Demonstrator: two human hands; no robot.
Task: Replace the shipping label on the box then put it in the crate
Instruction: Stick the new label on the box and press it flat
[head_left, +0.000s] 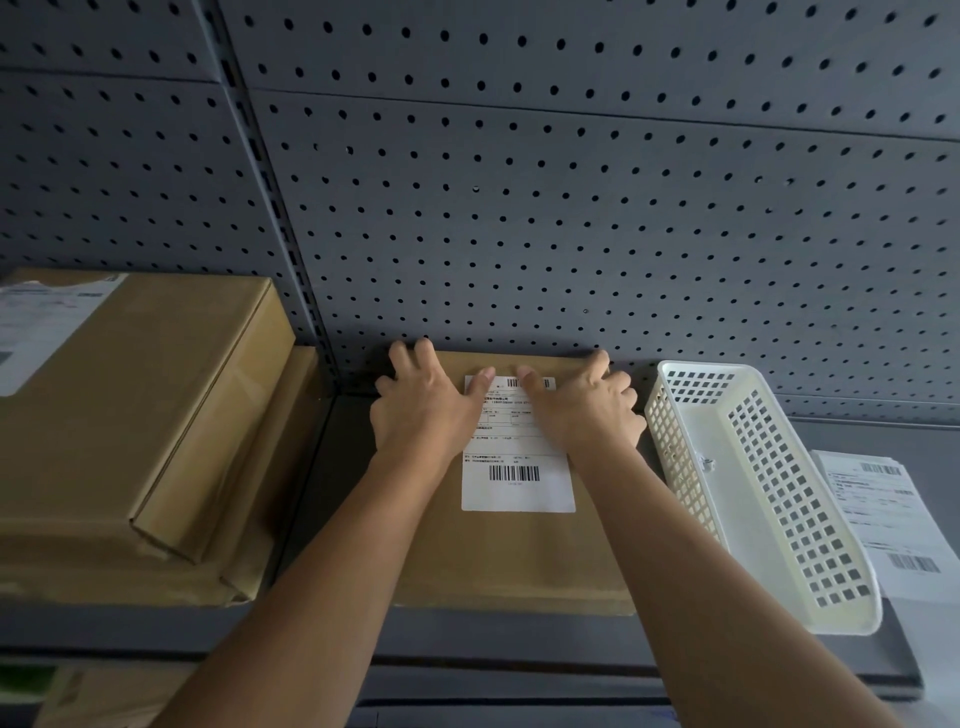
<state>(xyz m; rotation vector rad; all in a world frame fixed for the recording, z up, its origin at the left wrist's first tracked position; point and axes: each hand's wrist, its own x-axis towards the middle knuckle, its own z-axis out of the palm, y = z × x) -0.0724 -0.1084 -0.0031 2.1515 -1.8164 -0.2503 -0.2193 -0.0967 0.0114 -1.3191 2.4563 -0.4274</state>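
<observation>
Pegboard (571, 197), grey and perforated, forms the back wall behind a grey shelf (519, 639). Two brown cartons are stacked at the left of the shelf, the upper carton (130, 395) bearing a partly visible white label near its far left corner and resting on a wider lower carton (260, 519). The box (519, 561) lies flat on the shelf in the centre, its far edge close to the pegboard, between the stacked cartons and the crate (779, 499). The crate is white, slotted plastic, standing just beside the box's right edge and tilted with its opening turned toward the camera. A loose sheet of printed labels (883, 519) lies on the shelf to the right of the crate, partly hidden by its rim. The shipping label (518, 478) is white with barcodes at its far and near ends and sits on top of the box toward the far half. The left hand (423, 410) lies spread flat, fingers extended over the box's far left area, thumb resting on the label's far left corner. The right hand (587, 410) lies likewise flat, fingers reaching the box's far edge, thumb on the label's far edge near the upper barcode. Neither hand grips anything; both press down on the box and label with palms down.
</observation>
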